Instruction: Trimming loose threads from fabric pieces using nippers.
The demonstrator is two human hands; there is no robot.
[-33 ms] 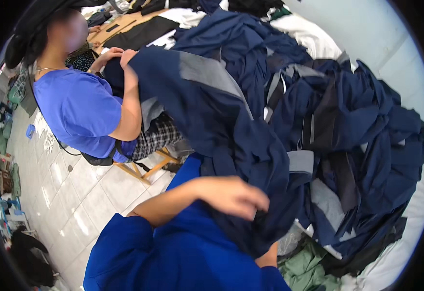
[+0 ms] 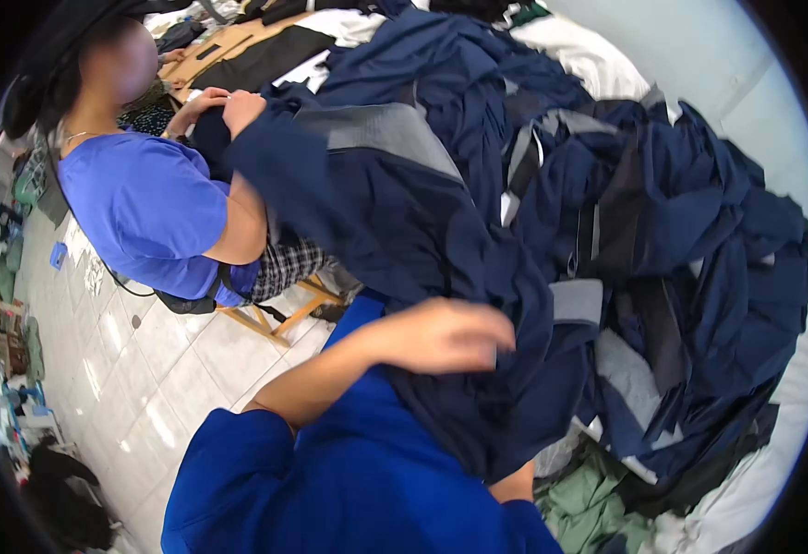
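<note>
My left hand is over a dark navy garment with a grey panel, which lies across my lap. Its fingers bend downward and are smeared by motion, so whether they pinch anything is unclear. Only a bit of my right forearm shows at the lower edge of the cloth; the navy fabric covers that hand. The far end of the same cloth reaches up to a co-worker's hands, close together at its edge.
A co-worker in a blue shirt sits at the left on a wooden stool. A large heap of navy garments fills the right side. Green cloth lies at the lower right. Tiled floor stretches along the left.
My left hand has risen a little, away from the lower cloth. The navy garment's upper part has swung left, near the co-worker's arm.
</note>
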